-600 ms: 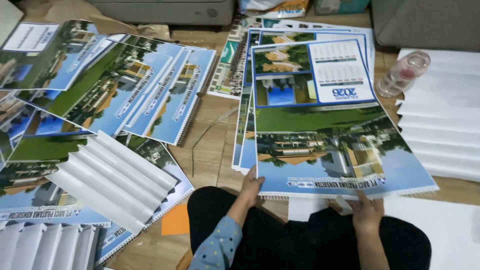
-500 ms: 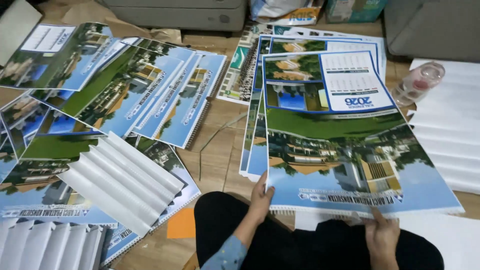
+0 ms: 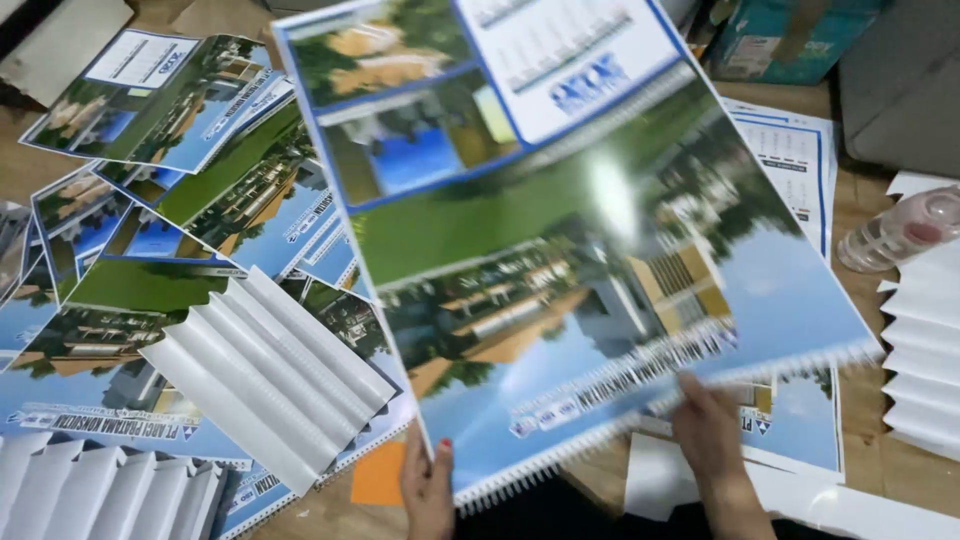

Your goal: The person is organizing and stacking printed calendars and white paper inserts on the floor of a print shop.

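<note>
Calendar sheet [image 3: 560, 260], large and glossy with photos of buildings, lawn and blue sky, is held tilted above the wooden floor [image 3: 870, 440] in the head view, filling most of the frame and blurred. Left hand [image 3: 428, 490] grips its lower left corner, thumb on the printed face, beside an orange paper scrap [image 3: 378, 478]. Right hand [image 3: 708, 430] pinches the lower edge, where a row of punched holes runs along the border. More printed sheets [image 3: 180, 200] lie fanned at left, with folded white paper strips [image 3: 270, 375] resting on them. A clear plastic bottle [image 3: 900, 230] lies at right, near further white folded strips [image 3: 925, 360]
</note>
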